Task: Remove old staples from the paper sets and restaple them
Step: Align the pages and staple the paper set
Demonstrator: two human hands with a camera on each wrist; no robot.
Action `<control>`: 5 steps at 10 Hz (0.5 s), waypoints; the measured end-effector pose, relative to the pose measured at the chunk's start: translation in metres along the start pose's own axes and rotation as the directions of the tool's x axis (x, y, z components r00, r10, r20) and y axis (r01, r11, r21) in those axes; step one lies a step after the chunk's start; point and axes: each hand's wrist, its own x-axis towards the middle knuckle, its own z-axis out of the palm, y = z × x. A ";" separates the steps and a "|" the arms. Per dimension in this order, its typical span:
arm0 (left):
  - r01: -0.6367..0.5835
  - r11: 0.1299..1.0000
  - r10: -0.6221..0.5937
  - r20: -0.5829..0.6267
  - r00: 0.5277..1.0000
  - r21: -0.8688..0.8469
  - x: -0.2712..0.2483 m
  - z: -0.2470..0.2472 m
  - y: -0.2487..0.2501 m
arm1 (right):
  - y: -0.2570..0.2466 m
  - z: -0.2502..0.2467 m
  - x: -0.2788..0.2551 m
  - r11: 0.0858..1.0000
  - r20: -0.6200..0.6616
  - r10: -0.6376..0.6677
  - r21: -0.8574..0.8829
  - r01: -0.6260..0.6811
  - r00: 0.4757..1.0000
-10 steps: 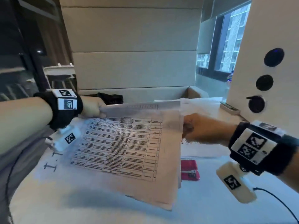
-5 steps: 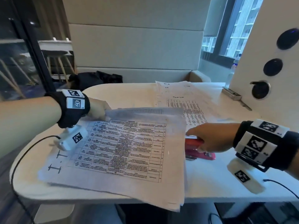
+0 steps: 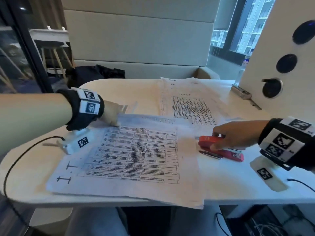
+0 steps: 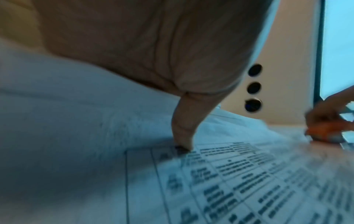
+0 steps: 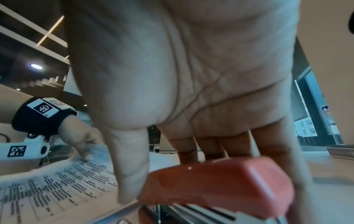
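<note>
A paper set point(image 3: 136, 155) printed with a table lies flat on the white table point(image 3: 238, 184). Its top sheet is folded back at the far edge. My left hand point(image 3: 110, 114) pinches the set's far left corner, thumb point(image 4: 182, 128) pressing down on the printed page point(image 4: 239, 181). To the right of the set lies a red stapler point(image 3: 219, 147). My right hand point(image 3: 233, 133) grips it from above, thumb point(image 5: 132, 166) on the near side and fingers on the far side of the stapler point(image 5: 220, 186). The left hand point(image 5: 80, 139) also shows in the right wrist view.
A second printed paper set point(image 3: 187, 103) lies further back. The near set's right corner overhangs the table's front edge. A wall panel with round sockets point(image 3: 286, 63) and a small metal fitting point(image 3: 242, 92) stand at right. A black bag point(image 3: 95, 75) sits on the bench behind.
The paper set came down from the air onto the table. My right hand let go of its right edge, dropped to the red stapler and took hold of it.
</note>
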 end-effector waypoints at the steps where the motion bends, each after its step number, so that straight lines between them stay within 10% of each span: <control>1: -0.031 0.996 0.029 0.026 0.999 0.080 -0.017 -0.007 0.019 | 0.001 0.003 0.006 0.998 -0.038 -0.028 -0.057 0.026 0.999; 2: -0.151 0.975 0.180 -0.181 0.967 0.161 -0.019 -0.012 0.036 | 0.002 -0.001 0.006 0.990 -0.092 -0.038 -0.138 0.025 0.995; 4: -0.419 0.905 0.411 -0.107 0.905 -0.066 -0.037 -0.027 0.093 | -0.005 -0.021 0.005 0.997 -0.556 0.017 0.075 0.030 0.831; 5: -0.454 0.877 0.449 -0.069 0.891 -0.155 -0.029 -0.026 0.114 | -0.014 -0.023 -0.001 0.982 -0.503 -0.116 0.072 0.175 0.856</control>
